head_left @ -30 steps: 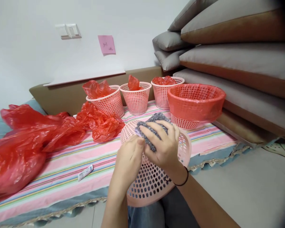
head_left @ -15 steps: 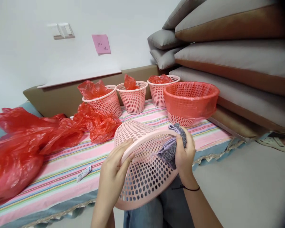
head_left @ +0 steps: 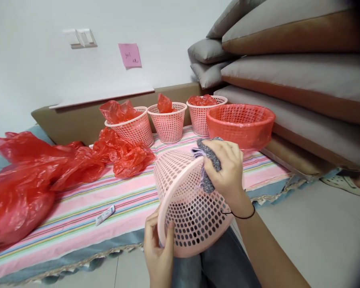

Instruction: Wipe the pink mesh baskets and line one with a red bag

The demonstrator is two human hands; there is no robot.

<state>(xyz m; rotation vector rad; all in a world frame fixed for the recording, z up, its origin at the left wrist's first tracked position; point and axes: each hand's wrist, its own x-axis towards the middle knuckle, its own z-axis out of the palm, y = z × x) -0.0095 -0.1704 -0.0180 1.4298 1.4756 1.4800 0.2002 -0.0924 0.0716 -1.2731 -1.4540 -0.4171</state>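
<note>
A pink perforated plastic basket lies tilted on its side above my lap, its open mouth facing me. My left hand grips its rim at the lower left, thumb inside and fingers outside. My right hand pinches a grey cloth with lilac edging over the upper part of the rim. Part of the cloth hangs into the basket's mouth. My right hand hides the rim's upper right side.
Behind stand three pink baskets with red bags inside, and one basket covered by a red bag. Red plastic bags spread over the striped cloth at left, near a small white packet. Grey cushions are stacked at right.
My left hand has slid down the rim to its lower left. My right hand has moved the cloth up and left along the rim. The basket has turned slightly.
</note>
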